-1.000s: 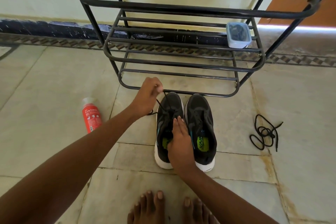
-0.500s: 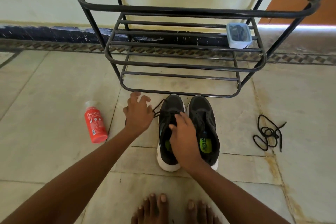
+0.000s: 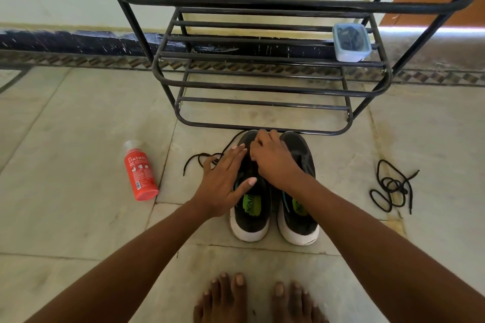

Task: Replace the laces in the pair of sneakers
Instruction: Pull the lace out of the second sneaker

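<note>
Since half a second ago my left hand [image 3: 223,183] has come off the floor beside the shoes and now lies on the left black mesh sneaker with the white sole [image 3: 250,207], fingers straight and together, thumb across the tongue opening; it grips nothing. My right hand [image 3: 274,158] has travelled forward to that shoe's toe end. Its fingers are curled down over the front eyelets, but I cannot tell whether they pinch the lace, since the fingertips are hidden behind the knuckles.

I note the black lace partly pulled out of the left shoe [image 3: 202,160] trailing from the toe onto the floor to the left, looped, with its near stretch hidden under my left hand. The right black mesh sneaker with the white sole [image 3: 299,207] stands touching its mate, toes just short of the black tubular metal shoe rack [image 3: 262,128]; my right forearm crosses its upper, so I cannot make out its lacing. Green insole print shows in both openings, too small to read.

A second loose black lace [image 3: 391,186] lies coiled on the pale stone tile floor [image 3: 78,204], well to the right of the pair. A red cylindrical bottle with a pale cap [image 3: 140,172] lies on its side to the left. A small translucent plastic box with dark contents [image 3: 351,42] sits on a rack shelf at the right; the contents are unclear. The rack's upper tiers are cut off by the frame edge. My bare toes [image 3: 257,299] show at the bottom.
</note>
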Demonstrator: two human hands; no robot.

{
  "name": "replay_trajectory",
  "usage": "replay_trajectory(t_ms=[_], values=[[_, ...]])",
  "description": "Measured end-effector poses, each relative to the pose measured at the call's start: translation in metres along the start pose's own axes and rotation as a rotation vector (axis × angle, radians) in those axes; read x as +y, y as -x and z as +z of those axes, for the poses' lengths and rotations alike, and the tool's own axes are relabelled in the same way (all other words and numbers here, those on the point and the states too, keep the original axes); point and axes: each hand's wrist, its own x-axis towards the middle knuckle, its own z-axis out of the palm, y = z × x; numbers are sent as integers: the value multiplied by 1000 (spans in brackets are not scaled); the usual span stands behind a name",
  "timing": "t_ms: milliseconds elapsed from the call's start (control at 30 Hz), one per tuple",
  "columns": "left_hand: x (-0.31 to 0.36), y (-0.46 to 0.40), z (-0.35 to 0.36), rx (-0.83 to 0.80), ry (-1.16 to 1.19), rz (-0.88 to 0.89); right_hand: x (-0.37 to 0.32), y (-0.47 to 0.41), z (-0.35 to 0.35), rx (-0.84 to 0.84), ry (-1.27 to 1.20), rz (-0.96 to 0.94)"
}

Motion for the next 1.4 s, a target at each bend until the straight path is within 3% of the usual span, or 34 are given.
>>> replay_trajectory(t_ms=[67, 233, 300, 467, 600, 633, 733, 800, 867, 933, 1000, 1067, 1167, 1200, 1267, 1400], values=[[-1, 1, 1, -5, -7, -8, 1, -1, 3, -14, -105, 56], [1, 1, 3, -8, -34, 0, 11, 4, -6, 96, -729, 359], [2, 0, 3, -8, -37, -2, 16, 0, -15, 98, -844, 339], [0, 0, 5, -11, -19, 1, 25, -7, -9, -134, -356, -15], [1, -1, 4, -17, -20, 1, 12, -8, 0, -118, -183, -38], [1, -1, 3, -16, -24, 4, 9, -8, -2, -91, -221, -34], [1, -1, 2, -20, -40, 8, 8, -4, -6, -34, -711, 184], [1, -1, 2, -29, -52, 4, 13, -2, -9, -27, -880, 270], [1, -1, 2, -33, -58, 4, 19, -3, -14, -45, -789, 212], [2, -2, 3, -37, -57, 1, 22, -3, -17, -86, -547, 84], [3, -2, 3, -42, -56, -1, 20, -5, -13, -78, -475, 80], [3, -1, 2, -33, -59, 1, 15, -5, -8, -38, -727, 226], [4, -1, 2, -25, -61, 7, 11, -3, -17, 0, -1539, 570], [4, -1, 3, -23, -61, 9, 13, -2, -18, -6, -1642, 606], [4, 0, 3, -22, -62, 10, 17, 1, -21, -47, -1463, 517], [3, -1, 4, -27, -71, 9, 25, 3, -25, -125, -635, 72]])
